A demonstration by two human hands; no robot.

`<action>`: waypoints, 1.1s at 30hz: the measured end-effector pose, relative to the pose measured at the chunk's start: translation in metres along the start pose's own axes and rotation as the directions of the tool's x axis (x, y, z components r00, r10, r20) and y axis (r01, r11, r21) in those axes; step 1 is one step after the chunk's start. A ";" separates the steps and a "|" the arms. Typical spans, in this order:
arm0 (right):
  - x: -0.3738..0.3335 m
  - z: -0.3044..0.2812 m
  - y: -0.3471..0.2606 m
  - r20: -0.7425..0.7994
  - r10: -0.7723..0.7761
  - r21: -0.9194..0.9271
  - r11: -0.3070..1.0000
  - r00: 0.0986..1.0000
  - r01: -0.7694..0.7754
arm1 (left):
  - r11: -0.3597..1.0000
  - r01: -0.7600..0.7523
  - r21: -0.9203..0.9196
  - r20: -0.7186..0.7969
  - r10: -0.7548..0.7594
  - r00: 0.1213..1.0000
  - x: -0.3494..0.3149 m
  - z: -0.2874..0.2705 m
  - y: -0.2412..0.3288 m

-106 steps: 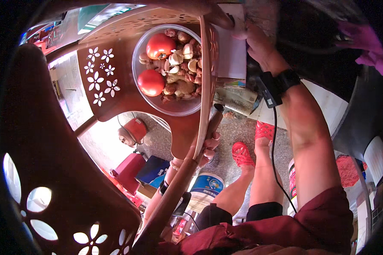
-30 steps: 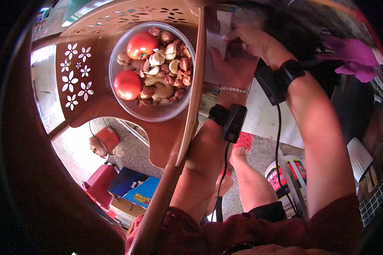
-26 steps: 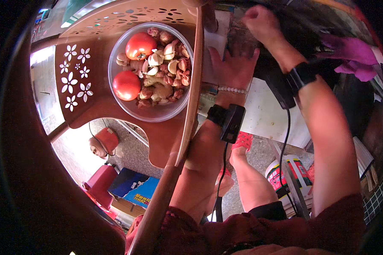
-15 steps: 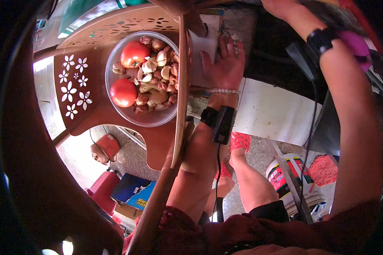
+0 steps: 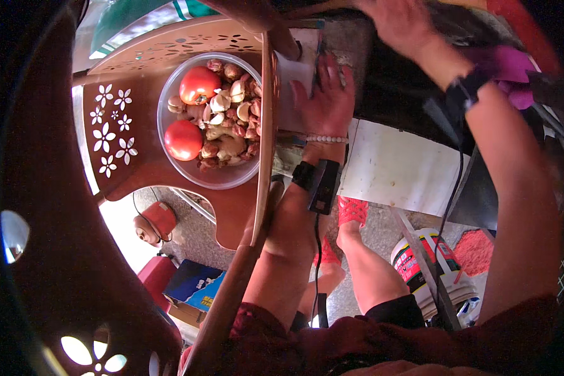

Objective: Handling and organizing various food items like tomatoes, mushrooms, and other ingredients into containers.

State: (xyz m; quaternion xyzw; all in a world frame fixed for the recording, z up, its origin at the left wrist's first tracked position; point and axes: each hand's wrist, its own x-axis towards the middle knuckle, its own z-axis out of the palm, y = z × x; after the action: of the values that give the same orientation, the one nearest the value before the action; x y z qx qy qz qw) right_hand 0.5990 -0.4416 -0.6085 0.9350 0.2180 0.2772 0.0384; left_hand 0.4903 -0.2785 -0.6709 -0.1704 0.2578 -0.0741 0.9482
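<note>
Palm turned toward the camera, the left hand is spread, thumb out to one side and fingers slightly bent, with nothing visible in it. Fingers of the right hand run forward into the blurred upper rim, so I cannot tell whether they grip anything.

Working well in this cramped spot calls, I judge, for a level, relaxed left palm and a slow right arm. The thin black cable hanging from the right wrist could snag on the slanting grey metal bar below, so some slack seems wise. The left forearm passes close by the edge of the brown plastic rack with flower-shaped cut-outs; a wide sideways swing there might jolt the round clear plastic bowl of red tomatoes, garlic and ginger standing in it.

Nearest the left hand is the flat pale sheet, partly covered in the view by the thumb and the rack's edge; whether palm and sheet touch is unclear. It lies to the left of the right hand and well apart from it. A smooth white board lies nearer the body, to the right of the left wrist, while a bright purple glove-like item sits just beyond the right wrist.
</note>
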 end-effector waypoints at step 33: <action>-0.020 0.064 -0.112 0.738 0.298 0.671 -0.429 0.606 -0.605 | -0.900 0.022 0.436 0.465 0.246 0.851 -0.129 -0.026 0.039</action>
State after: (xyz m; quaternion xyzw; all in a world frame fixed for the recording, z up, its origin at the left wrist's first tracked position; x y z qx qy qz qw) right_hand 0.5746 -0.3459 -0.6946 0.6408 -0.0913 -0.0956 -0.7562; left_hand 0.3687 -0.2204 -0.6463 0.9267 0.0978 -0.0197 0.3624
